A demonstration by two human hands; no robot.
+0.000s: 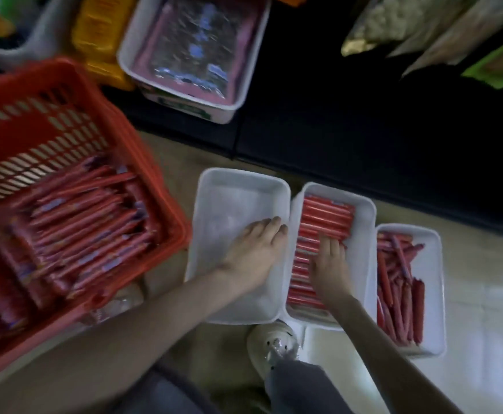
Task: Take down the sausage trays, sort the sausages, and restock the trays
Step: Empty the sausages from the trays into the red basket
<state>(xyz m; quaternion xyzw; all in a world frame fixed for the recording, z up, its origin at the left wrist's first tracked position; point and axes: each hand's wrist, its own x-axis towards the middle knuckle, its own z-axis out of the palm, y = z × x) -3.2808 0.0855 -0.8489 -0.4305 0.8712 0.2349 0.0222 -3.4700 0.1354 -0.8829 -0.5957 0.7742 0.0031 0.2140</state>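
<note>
Three white trays stand side by side on the floor. The left tray (214, 192) holds no sausages; my left hand (256, 249) lies flat inside it with fingers stretched toward its right wall. The middle tray (363, 243) holds neat rows of red sausages (324, 216), and my right hand (330, 264) presses flat on them. The right tray (432, 264) holds loose darker sausages (399, 294) lying at mixed angles. A red plastic basket (65, 94) at the left is packed with long red sausage sticks (74, 222).
Another white tray (244, 94) with a pink packet sits on the dark bottom shelf behind. Yellow packets (101, 34) stand beside it and bagged goods (423, 28) hang at the upper right. My white shoe (271, 345) is just in front of the trays.
</note>
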